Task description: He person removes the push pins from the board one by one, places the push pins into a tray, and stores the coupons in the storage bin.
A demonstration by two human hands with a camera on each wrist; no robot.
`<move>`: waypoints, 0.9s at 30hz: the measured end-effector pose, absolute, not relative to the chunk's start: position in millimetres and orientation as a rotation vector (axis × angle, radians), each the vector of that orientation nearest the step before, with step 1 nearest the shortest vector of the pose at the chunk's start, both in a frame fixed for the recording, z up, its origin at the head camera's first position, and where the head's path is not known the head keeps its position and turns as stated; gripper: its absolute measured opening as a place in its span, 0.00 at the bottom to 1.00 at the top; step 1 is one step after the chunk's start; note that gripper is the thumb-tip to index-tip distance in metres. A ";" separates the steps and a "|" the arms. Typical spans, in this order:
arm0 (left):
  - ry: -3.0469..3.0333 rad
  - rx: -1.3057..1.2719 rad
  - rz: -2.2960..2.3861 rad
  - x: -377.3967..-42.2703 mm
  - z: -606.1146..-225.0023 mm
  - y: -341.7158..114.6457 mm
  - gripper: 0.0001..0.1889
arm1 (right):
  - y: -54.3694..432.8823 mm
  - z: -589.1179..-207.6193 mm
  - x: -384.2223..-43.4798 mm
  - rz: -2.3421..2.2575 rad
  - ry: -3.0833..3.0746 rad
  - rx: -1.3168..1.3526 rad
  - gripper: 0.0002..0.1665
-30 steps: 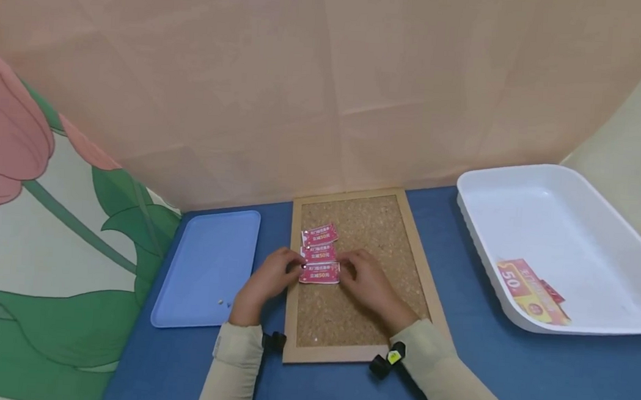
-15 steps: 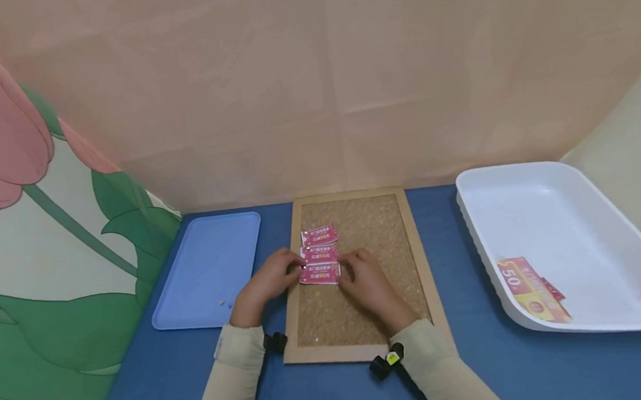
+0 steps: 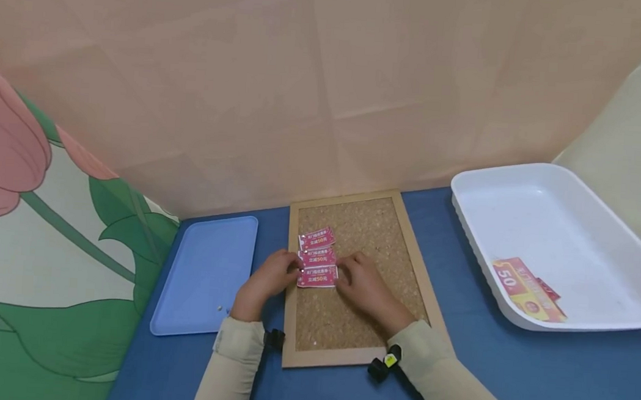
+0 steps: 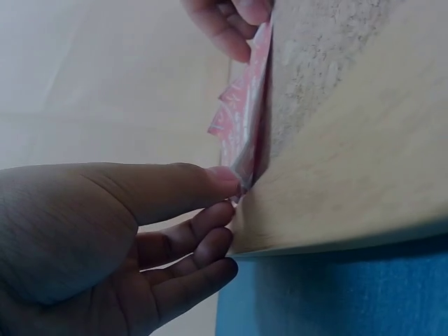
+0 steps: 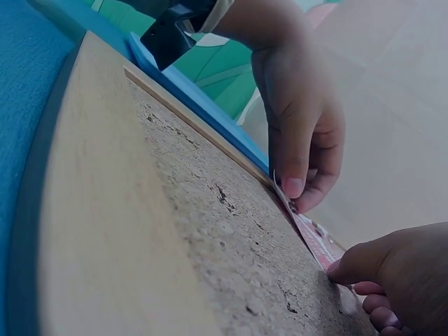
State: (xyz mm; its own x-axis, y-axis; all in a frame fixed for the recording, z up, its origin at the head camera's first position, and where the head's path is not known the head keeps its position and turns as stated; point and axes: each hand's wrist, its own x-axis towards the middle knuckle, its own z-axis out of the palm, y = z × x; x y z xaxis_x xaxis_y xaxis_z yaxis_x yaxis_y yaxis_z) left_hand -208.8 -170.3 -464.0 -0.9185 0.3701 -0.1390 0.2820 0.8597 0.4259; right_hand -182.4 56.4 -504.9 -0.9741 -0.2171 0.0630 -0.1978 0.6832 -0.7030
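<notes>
Three pink coupons stand in a column along the left side of a wood-framed cork board [image 3: 365, 227]. My left hand [image 3: 268, 280] pinches the left end of the lowest coupon [image 3: 317, 278] between thumb and fingers, where a small dark pin head shows. At its right end, my right hand [image 3: 367, 287] holds the same coupon by the edge, thumb against it in the right wrist view. Above it, the middle coupon [image 3: 317, 258] and the tilted top coupon [image 3: 316, 239] carry small pins on their left ends. The left wrist view shows the coupons edge-on, raised slightly off the cork.
A blue tray [image 3: 212, 260] lies left of the board with a few tiny pieces [image 3: 219, 308] near its lower right corner. At right stands a deep white tray [image 3: 582, 246] holding yellow-and-pink coupons [image 3: 530, 292]. A beige cloth backdrop [image 3: 249, 98] rises behind the table.
Both hands keep their hold on the lowest coupon, and the coupons stay in place on the board. Only the head view has shifted slightly.
</notes>
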 end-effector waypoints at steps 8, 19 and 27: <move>2.806 0.484 0.647 -215.2 -468.3 -168.6 0.02 | 55.7 -505.4 -182.2 -1.162 2.873 -0.357 0.21; 2.793 0.456 0.654 -217.8 -472.3 -167.2 0.02 | 56.9 -505.8 -185.1 -1.146 2.860 -0.338 0.19; 2.786 0.430 0.648 -217.0 -472.4 -167.6 0.02 | 55.4 -508.3 -184.8 -1.149 2.853 -0.315 0.19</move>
State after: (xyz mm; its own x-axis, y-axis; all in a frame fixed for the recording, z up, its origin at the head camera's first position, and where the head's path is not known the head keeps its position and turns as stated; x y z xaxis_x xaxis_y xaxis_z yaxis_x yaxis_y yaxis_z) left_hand -217.0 -167.6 -472.4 -0.9257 0.3369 -0.1720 0.2265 0.8578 0.4615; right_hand -184.8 55.4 -508.3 -0.9780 -0.2066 0.0297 -0.1695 0.7032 -0.6905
